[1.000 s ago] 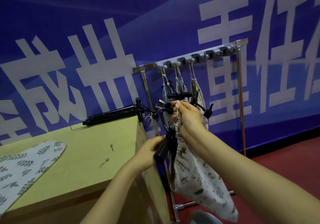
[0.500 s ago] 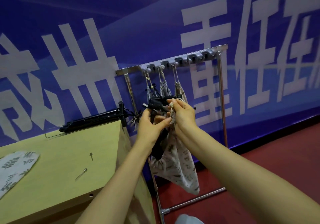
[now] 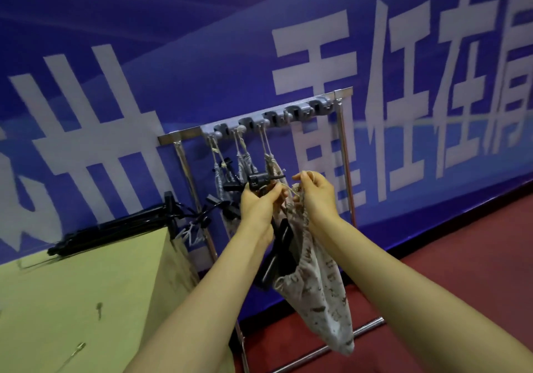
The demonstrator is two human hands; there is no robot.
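Note:
A white drawstring bag (image 3: 317, 300) with a leaf print hangs in front of me, a black tripod-like thing (image 3: 278, 245) sticking out of its mouth. My left hand (image 3: 258, 204) pinches the drawstring beside the tripod's black head. My right hand (image 3: 315, 192) grips the gathered top of the bag and its cord. Both hands are just below a metal rack (image 3: 343, 141) whose grey hook bar (image 3: 271, 123) carries three similar bags (image 3: 245, 165) by their cords.
A yellow-green table (image 3: 86, 300) stands at the left with a folded black tripod (image 3: 115, 231) along its far edge and small screws (image 3: 99, 307) on top. A blue banner wall stands behind the rack. Red floor (image 3: 461, 242) lies to the right.
My left hand rose from the tripod's lower part to the bag's mouth and now pinches the cord. The view has shifted left and downward; the printed cloth on the table has left the frame.

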